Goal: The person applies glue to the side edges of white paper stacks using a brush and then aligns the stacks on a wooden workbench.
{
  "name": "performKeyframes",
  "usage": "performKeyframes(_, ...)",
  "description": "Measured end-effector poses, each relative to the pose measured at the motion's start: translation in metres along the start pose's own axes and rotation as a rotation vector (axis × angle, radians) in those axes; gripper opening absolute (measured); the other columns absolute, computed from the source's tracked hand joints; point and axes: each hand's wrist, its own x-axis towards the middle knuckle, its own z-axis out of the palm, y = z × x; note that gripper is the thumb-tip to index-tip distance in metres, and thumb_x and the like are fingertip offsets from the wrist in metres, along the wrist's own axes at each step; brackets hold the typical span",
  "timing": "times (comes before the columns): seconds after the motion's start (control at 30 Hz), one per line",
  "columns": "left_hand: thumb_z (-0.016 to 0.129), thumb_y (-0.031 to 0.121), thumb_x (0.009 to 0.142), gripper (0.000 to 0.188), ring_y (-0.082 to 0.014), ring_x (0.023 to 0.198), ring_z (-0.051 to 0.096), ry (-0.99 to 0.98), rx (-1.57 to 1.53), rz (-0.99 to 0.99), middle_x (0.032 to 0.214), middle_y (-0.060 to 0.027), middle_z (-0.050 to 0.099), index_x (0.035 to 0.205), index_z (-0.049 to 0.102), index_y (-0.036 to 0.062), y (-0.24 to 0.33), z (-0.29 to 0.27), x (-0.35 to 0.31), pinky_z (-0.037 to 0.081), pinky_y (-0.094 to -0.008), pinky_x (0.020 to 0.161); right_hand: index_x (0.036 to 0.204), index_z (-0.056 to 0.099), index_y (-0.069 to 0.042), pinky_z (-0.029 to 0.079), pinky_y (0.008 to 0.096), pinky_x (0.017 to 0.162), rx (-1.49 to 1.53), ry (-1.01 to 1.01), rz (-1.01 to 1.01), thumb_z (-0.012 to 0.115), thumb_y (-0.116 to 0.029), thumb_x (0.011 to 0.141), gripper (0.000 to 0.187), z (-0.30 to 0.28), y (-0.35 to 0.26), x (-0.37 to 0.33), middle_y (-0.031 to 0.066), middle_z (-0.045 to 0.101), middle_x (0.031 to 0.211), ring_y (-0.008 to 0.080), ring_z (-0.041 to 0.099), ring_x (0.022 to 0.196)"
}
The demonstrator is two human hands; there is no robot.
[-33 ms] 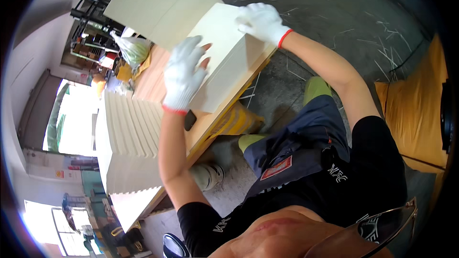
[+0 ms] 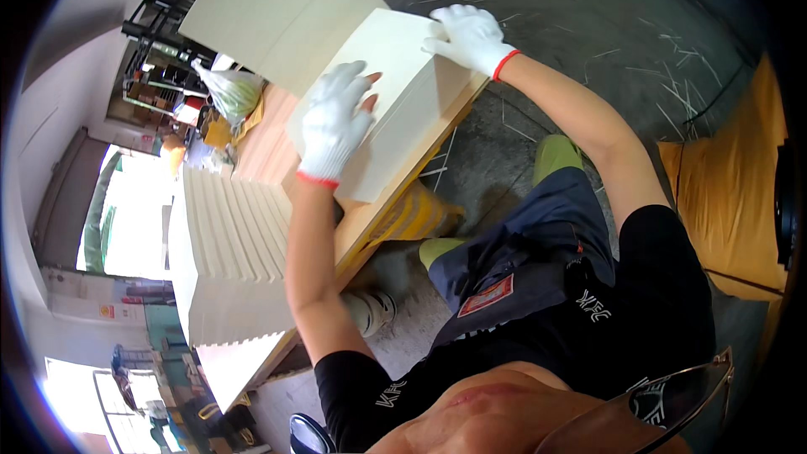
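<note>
Pale sheet stack (image 2: 402, 105) sits on the tabletop (image 2: 357, 231), ahead of the wearer, along the edge nearest them, its long cut side facing the body. Left hand (image 2: 336, 122), in a white knit glove with red cuff, is over the top face toward the stack's left end; fingers apart, thumb clear of the rest, two bare fingertips poking out of the glove, nothing clamped; contact with the top sheet, can't tell. Right hand (image 2: 469, 38), same glove type, is at the far right corner, thumb toward the top face, other fingers near the end; can't tell if they're clamped on it. Large pale board (image 2: 282, 17) lies just beyond the stack, upper left. Second stack (image 2: 235, 244), layers stepped like stairs, is left of the left forearm. Tied plastic bag (image 2: 233, 94) with greenish contents behind, between board and second stack. Yellow sack (image 2: 420, 212) below the tabletop edge. Thin white strips scattered on the grey floor (image 2: 563, 13). Orange-covered bulk (image 2: 723, 189) at far right.
</note>
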Motion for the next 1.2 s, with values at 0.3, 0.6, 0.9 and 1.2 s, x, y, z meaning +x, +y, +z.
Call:
performKeyframes(0.3,0.06,0.013,0.087,0.033,-0.0308,0.116,0.059,-0.246,-0.273,-0.341,0.124,-0.0105,0.065,0.118,0.07,0.0165,-0.02,0.115,0.078,0.049,-0.0396,0.098,0.097,0.063,-0.011,0.052,0.0464,0.072,-0.106,-0.093,-0.378,0.05,-0.052,0.096,0.043,-0.024,0.029,0.026,0.0131,0.067,0.081,0.0332,0.068,0.078)
performKeyframes(0.6,0.059,0.007,0.088,0.035,-0.0245,0.103,0.065,-0.121,-0.704,-0.306,0.119,-0.0098,0.068,0.121,0.069,0.0113,-0.036,0.135,0.072,0.051,-0.0346,0.089,0.087,0.057,-0.007,0.044,0.0445,0.071,0.564,-0.301,0.304,0.043,-0.059,0.098,0.055,-0.003,0.015,0.023,0.0161,0.06,0.076,0.0361,0.061,0.076)
performKeyframes(0.9,0.071,0.016,0.088,0.041,-0.0209,0.113,0.064,-0.166,-0.863,-0.411,0.122,-0.0102,0.069,0.129,0.065,0.0096,-0.025,0.121,0.073,0.049,-0.035,0.098,0.102,0.064,-0.006,0.046,0.0462,0.077,0.616,0.0,0.311,0.048,-0.057,0.099,0.053,0.017,0.013,0.001,0.0174,0.066,0.092,0.0402,0.063,0.091)
performKeyframes(1.2,0.069,0.013,0.09,0.043,-0.025,0.12,0.061,-0.14,-0.876,-0.382,0.127,-0.0146,0.066,0.133,0.063,0.0099,-0.025,0.126,0.073,0.045,-0.035,0.103,0.102,0.062,-0.007,0.047,0.0466,0.074,0.612,-0.042,0.292,0.046,-0.056,0.101,0.052,0.018,0.013,0.003,0.0174,0.065,0.086,0.0408,0.063,0.086)
